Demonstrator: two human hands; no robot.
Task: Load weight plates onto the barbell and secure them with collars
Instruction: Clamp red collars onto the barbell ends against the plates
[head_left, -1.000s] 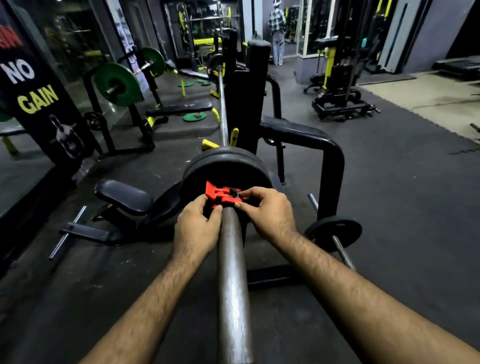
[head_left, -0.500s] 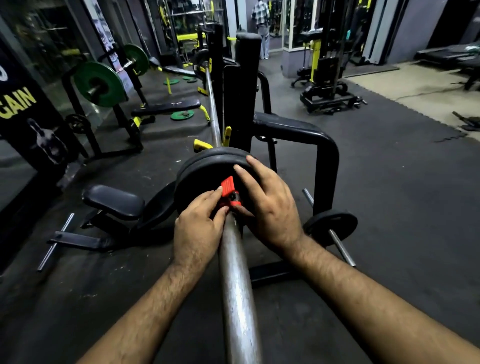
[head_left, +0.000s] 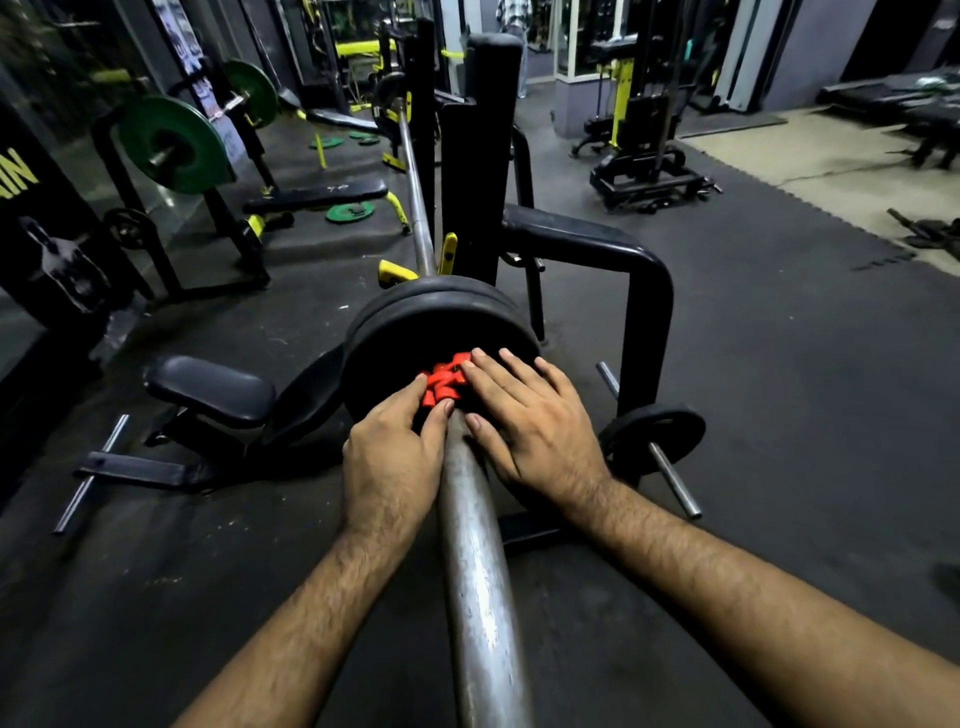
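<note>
Left hand (head_left: 392, 462) pinches the red collar (head_left: 441, 382) against 2 black plates (head_left: 415, 322). Right hand (head_left: 524, 421), fingers straight, presses it on the bar (head_left: 478, 571).

The collar (head_left: 443, 383) was red, the plates (head_left: 415, 317) black, the barbell (head_left: 475, 571) dull grey steel.

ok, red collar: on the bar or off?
On. The red collar sits around the barbell sleeve, up against the black plates, with the left hand and right hand on it. Whether its latch is locked: cannot tell.
</note>
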